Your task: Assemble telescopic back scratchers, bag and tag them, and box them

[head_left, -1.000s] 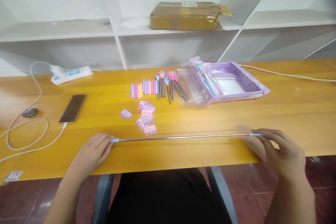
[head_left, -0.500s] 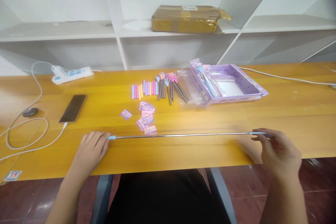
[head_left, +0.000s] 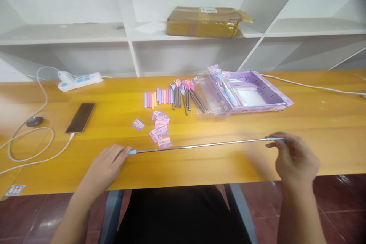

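Observation:
A telescopic back scratcher point(head_left: 200, 145) with a thin metal rod stretches between my hands above the table. My left hand point(head_left: 107, 164) is closed around its light blue handle end. The fingers of my right hand point(head_left: 297, 158) pinch the light blue other end, whose tip they partly hide. Beyond the rod lie several small back scratchers point(head_left: 187, 95) with coloured hand-shaped heads and metal rods. Left of them is a row of pastel handle tubes point(head_left: 158, 97). Small printed cards point(head_left: 160, 133) lie between the tubes and the rod.
A purple tray point(head_left: 274, 97) at the back right holds a bagged blue back scratcher point(head_left: 228, 91). A phone point(head_left: 81, 117) on a cable, a dark mouse-like object point(head_left: 34, 121) and a power strip point(head_left: 81, 81) lie on the left. A taped carton point(head_left: 203, 23) stands on the shelf.
Both hands have come closer together, so the rod between them is somewhat shorter. The right end has risen a little, and the rod now slants. The loose items lie as before.

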Available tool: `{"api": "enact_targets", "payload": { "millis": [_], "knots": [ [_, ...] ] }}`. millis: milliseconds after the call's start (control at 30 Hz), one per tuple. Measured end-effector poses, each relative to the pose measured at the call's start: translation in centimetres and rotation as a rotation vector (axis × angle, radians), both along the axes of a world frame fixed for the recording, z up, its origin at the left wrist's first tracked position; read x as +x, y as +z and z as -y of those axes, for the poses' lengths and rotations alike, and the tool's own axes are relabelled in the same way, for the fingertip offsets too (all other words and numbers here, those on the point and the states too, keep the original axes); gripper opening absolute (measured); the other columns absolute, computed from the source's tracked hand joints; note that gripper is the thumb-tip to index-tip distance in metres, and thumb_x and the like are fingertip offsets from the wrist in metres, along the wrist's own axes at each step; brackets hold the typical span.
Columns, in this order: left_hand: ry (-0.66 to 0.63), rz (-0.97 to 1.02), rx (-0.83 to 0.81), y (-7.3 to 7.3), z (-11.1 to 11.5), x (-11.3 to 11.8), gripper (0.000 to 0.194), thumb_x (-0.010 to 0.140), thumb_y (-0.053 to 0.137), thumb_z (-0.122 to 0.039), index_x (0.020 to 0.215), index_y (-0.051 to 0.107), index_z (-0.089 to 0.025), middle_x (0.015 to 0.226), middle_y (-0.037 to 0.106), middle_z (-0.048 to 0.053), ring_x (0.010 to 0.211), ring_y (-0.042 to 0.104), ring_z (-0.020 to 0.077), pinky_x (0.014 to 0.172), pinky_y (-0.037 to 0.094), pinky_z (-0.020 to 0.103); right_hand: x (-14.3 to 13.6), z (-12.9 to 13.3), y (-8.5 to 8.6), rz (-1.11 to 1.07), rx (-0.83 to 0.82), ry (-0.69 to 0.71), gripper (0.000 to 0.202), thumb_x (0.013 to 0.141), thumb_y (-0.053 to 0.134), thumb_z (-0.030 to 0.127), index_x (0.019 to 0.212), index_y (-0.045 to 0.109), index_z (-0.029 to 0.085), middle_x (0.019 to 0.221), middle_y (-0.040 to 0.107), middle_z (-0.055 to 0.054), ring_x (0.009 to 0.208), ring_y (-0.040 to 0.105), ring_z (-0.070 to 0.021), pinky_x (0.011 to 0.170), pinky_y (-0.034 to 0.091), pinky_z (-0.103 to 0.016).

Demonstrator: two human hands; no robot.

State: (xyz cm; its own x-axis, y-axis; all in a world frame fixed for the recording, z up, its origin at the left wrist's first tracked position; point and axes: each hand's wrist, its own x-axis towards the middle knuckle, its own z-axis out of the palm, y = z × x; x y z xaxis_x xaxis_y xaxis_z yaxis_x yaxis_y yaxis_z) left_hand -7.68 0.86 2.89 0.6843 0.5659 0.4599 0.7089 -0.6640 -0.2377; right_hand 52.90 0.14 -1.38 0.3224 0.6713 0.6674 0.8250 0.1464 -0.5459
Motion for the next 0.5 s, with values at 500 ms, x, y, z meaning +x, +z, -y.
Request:
{"api": "enact_targets", "payload": {
  "millis": [500],
  "knots": [
    [-0.004, 0.069, -0.170, -3.8, 0.2, 10.9, 0.032, 0.116, 0.037, -0.010, 0.129, 0.066, -0.013, 0.095, 0.072, 0.007, 0.080, 0.068, 0.0223, 0.071, 0.053, 0.035, -21.8, 0.7, -1.1, 0.183, -0.102, 0.713, 0.026, 0.112, 0.054, 0.009, 0.127, 0.072, 0.021, 0.106, 0.082, -0.009, 0.090, 0.081, -0.0224, 0.081, 0.071, -0.037]
  ]
}}
